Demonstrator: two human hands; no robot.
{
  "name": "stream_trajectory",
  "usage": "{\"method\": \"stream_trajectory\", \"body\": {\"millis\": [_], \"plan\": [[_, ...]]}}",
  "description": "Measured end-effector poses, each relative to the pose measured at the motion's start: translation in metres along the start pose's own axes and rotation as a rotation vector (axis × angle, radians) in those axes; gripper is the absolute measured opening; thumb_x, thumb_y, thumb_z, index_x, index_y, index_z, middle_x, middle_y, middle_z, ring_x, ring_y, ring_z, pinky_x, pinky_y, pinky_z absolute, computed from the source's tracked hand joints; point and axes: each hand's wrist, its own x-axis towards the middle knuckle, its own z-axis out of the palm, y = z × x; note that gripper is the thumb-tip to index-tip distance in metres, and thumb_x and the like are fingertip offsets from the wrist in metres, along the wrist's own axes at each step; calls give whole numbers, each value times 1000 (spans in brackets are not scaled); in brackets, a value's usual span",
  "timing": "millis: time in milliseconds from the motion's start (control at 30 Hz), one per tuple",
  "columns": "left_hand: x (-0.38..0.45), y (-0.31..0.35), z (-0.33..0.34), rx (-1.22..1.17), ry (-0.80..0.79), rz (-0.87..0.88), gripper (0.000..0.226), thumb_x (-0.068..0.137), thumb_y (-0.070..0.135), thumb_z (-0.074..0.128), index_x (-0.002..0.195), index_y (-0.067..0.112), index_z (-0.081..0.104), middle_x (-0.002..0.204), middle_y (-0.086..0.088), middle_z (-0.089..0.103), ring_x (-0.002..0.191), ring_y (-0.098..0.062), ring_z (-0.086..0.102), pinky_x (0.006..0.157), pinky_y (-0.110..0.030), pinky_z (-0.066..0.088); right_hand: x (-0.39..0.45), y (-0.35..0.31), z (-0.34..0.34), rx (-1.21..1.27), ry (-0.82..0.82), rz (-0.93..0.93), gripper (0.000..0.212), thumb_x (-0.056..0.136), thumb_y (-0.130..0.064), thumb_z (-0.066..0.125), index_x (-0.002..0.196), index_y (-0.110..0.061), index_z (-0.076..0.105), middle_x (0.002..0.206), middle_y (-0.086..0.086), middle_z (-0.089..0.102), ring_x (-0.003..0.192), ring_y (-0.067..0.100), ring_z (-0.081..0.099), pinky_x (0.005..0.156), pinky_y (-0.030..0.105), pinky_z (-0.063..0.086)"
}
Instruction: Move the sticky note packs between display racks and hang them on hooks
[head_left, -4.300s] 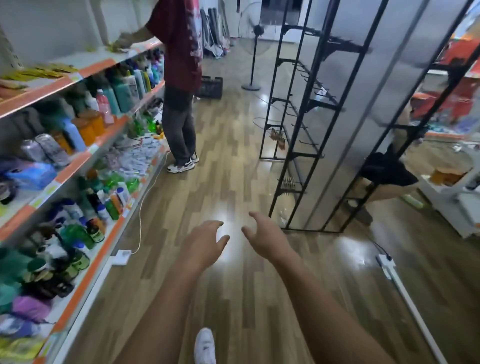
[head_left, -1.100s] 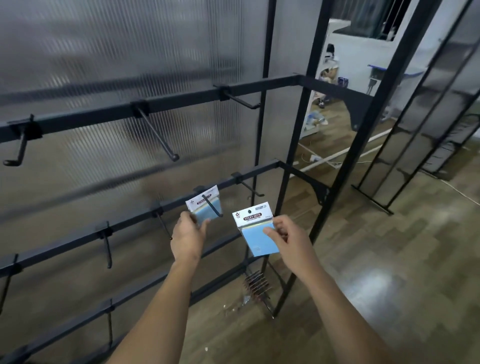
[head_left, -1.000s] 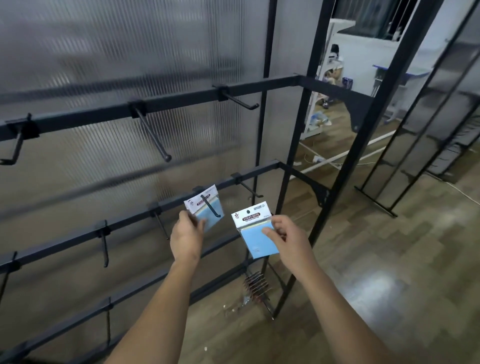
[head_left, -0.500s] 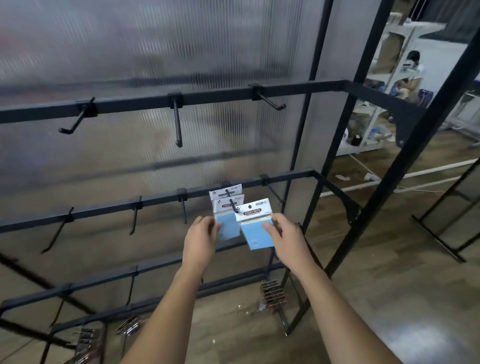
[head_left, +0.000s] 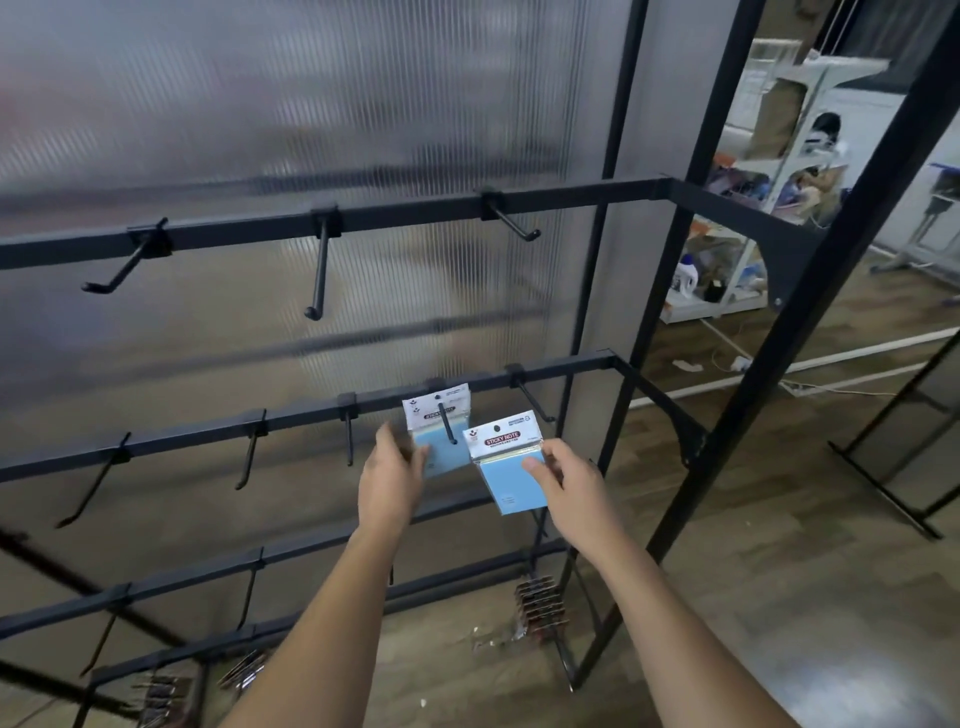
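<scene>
Sticky note pack (head_left: 511, 470), blue pad under a white header card printed STICKY NOTE, with a punched hang hole near the top edge of the card; pinched at its right side by the right hand (head_left: 574, 486), thumb on the face, fingers behind, the pack tilted with its top leaning left; located just right of and below the tip of the occupied hook (head_left: 447, 423), not yet threaded. Second pack (head_left: 439, 415), same type, already on that hook, the prong passing through its header; steadied at the lower left corner by the left hand (head_left: 392, 480), fingers curled loosely on its edge, whether gripping or merely touching cannot be told. Middle rail (head_left: 291, 418) of the black display rack carries this hook, with bare hooks to the left and one bare hook (head_left: 532, 402) just to the right. Handling note, as a judgement: square the header card to the prong, raise the hang hole level with the upturned tip, slide it on and back toward the rail; hold the hung pack still so it does not swing or ride off; release only once the card sits past the tip. Frosted ribbed panel (head_left: 260, 130) backs the rack; wooden floor (head_left: 779, 597) beyond
</scene>
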Motion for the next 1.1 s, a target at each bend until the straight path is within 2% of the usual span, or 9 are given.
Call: {"method": "stream_trajectory", "body": {"millis": [67, 133, 200, 300, 500, 700, 900, 1000, 1100], "plan": [[4, 6, 4, -57, -53, -3, 52, 94, 27, 63, 139, 16, 39, 106, -2, 63, 98, -25, 61, 81, -36, 49, -3, 0, -2, 2, 1, 10, 13, 102, -34, 50, 112, -25, 49, 131, -3, 60, 105, 3, 55, 55, 8, 46], [10, 4, 9, -52, -78, -3, 36, 92, 26, 65, 123, 16, 51, 105, -4, 60, 99, -26, 59, 82, -37, 47, -7, 1, -1, 1, 19, 16, 12, 102, -34, 51, 111, -27, 49, 132, -4, 60, 105, 0, 54, 56, 6, 47], [13, -1, 13, -29, -66, -6, 27, 92, 29, 64, 109, 10, 56, 105, -7, 54, 100, -29, 56, 84, -39, 46, -11, 5, 2, -15, 56, 23, 12, 101, -39, 52, 110, -32, 49, 131, -8, 61, 106, 0, 57, 60, 13, 54], [5, -5, 14, -48, -60, 83, 27, 95, 32, 61, 107, 8, 58, 111, -8, 55, 100, -26, 58, 81, -36, 49, -20, 12, 11, -33, 126, 44, 16, 98, -51, 50, 108, -39, 50, 126, -15, 62, 108, 4, 62, 68, 31, 62], [-43, -16, -18, -212, -135, 257, 12, 96, 32, 57, 100, 23, 51, 98, 8, 67, 86, -11, 64, 69, -37, 56, -49, -3, 35, 37, 296, 138, 39, 91, -67, 45, 115, -38, 53, 120, -13, 66, 106, 7, 63, 74, 38, 62], [-87, -6, -50, -465, -186, 364, 14, 95, 29, 62, 105, 22, 55, 93, 10, 64, 85, -7, 62, 74, -30, 53, -94, -30, 38, 244, 524, 189, 20, 101, -32, 55, 113, -18, 62, 110, -5, 68, 99, 7, 63, 63, 7, 45], [-108, 22, -33, -520, -384, 429, 21, 93, 31, 65, 107, 21, 53, 92, 3, 63, 85, -15, 61, 75, -37, 54, -132, -12, 16, 288, 765, 272, 17, 99, -31, 58, 105, -17, 66, 98, -3, 73, 91, 12, 68, 69, 25, 52], [-123, 41, 0, -502, -490, 372, 21, 90, 31, 69, 99, 23, 52, 84, -1, 60, 77, -14, 59, 72, -42, 53, -156, 3, -6, 274, 874, 337, 12, 98, -28, 60, 99, -18, 66, 94, -8, 71, 85, -1, 65, 62, 12, 48], [-152, 70, 43, -494, -629, 355, 20, 89, 30, 71, 99, 24, 54, 84, 6, 62, 77, -7, 61, 68, -29, 52, -190, 32, -36, 223, 1035, 412, 20, 97, -21, 63, 77, -20, 57, 70, -13, 58, 62, -5, 53, 56, 9, 40]]}}
